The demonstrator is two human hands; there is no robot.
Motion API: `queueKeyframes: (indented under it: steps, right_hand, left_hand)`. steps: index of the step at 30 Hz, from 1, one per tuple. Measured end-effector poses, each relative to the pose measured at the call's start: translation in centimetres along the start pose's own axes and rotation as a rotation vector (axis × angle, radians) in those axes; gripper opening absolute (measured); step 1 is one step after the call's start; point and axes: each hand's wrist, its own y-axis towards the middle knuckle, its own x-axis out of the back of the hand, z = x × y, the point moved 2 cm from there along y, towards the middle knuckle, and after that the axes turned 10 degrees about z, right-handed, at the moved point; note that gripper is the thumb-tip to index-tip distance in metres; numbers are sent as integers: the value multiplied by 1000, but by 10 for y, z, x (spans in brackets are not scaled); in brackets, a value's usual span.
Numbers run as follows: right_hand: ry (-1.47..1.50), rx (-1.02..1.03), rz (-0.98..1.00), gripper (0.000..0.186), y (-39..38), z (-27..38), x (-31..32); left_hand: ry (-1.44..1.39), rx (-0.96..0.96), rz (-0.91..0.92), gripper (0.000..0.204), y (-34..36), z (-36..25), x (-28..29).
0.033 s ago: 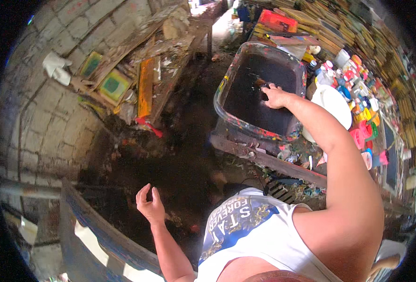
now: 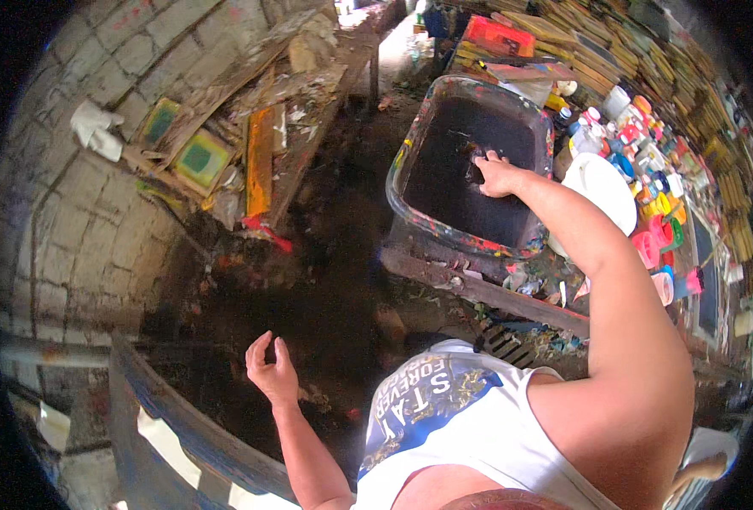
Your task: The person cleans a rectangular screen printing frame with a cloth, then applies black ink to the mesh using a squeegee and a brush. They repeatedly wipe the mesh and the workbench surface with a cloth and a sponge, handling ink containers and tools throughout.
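My right arm reaches out over a large dark tub [image 2: 400,204] with a paint-spattered rim. Dark liquid [image 2: 461,208] fills much of it. At the liquid's surface my right hand [image 2: 497,176] has its fingers apart; no held thing shows, though the fingertips are partly lost against the dark. A small brownish patch beside them is too unclear to name. My left hand [image 2: 272,372] hangs in the air at lower left, away from the tub, fingers loosely curved, thumb apart, nothing in it.
Right of the tub stand a white bucket [image 2: 602,191] and several paint bottles and tubs [image 2: 640,140]. Stacked wooden frames [image 2: 682,85] fill the back right. At left, a cluttered bench [image 2: 308,110] runs by a block wall [image 2: 87,246]. A white glove [image 2: 97,132] hangs there.
Ripples and the brownish patch by my right fingertips look slightly different. Both hands stay almost in place.
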Motion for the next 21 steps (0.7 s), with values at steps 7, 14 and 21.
queueKeyframes:
  steps: [7,14,21]
  right_hand:
    - [62,-28,-14,79,83,-8,-3]
    - [292,44,-336,65,50,-4,6]
    - [510,-115,-562,46,18,-6,11]
  left_hand:
    - [49,-148,137,22,125,-5,-29]
    - [-9,-247,239,23,223,-10,-45]
    - [-116,-212,471,23,297,12,-93]
